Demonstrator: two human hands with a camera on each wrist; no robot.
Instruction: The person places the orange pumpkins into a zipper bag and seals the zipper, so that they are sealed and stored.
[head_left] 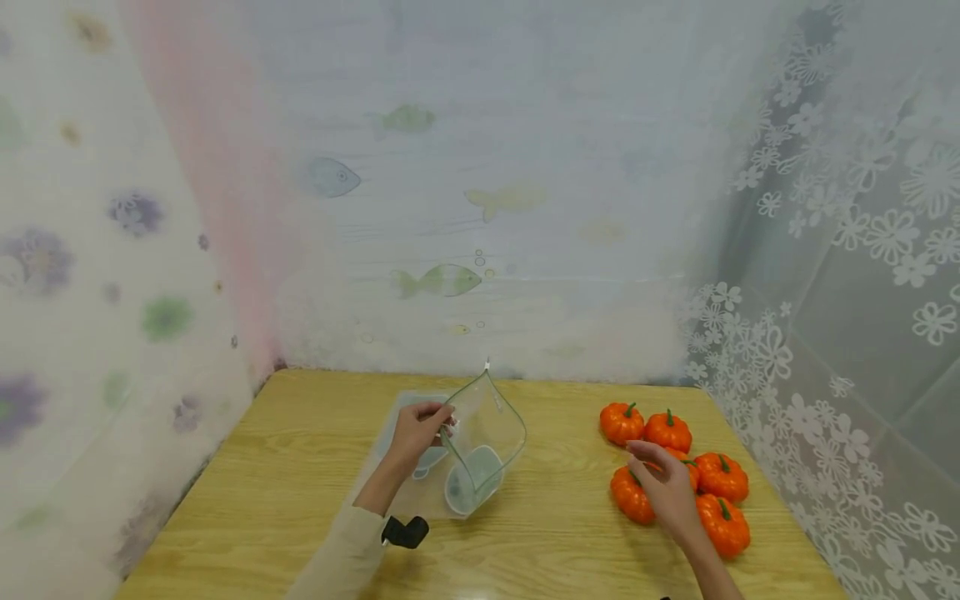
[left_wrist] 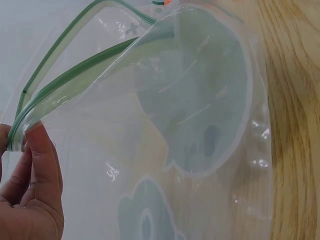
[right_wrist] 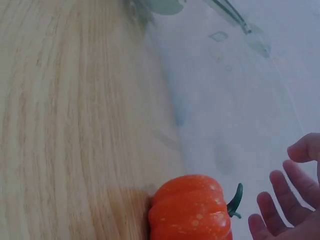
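Note:
A clear zip bag [head_left: 474, 479] with a green-edged mouth and pale green printed shapes stands on the table, its mouth spread apart. My left hand [head_left: 415, 432] pinches one edge of that mouth between thumb and fingers. The left wrist view shows the green zip strip [left_wrist: 75, 67] running up from the pinched corner. Over on the right, my right hand [head_left: 670, 493] is above a cluster of small orange pumpkins with green stems, fingers apart and holding nothing. One pumpkin [right_wrist: 190, 210] appears beside its spread fingers in the right wrist view; another pumpkin [head_left: 630, 495] is partly behind the hand.
Several pumpkins make up the cluster, among them a back-left pumpkin [head_left: 621, 423] and a front-right pumpkin [head_left: 724, 527]. A flat, clear printed sheet or bag [head_left: 390, 492] lies under the left forearm. Patterned curtains [head_left: 525, 317] border the wooden table [head_left: 247, 483] at the back and sides.

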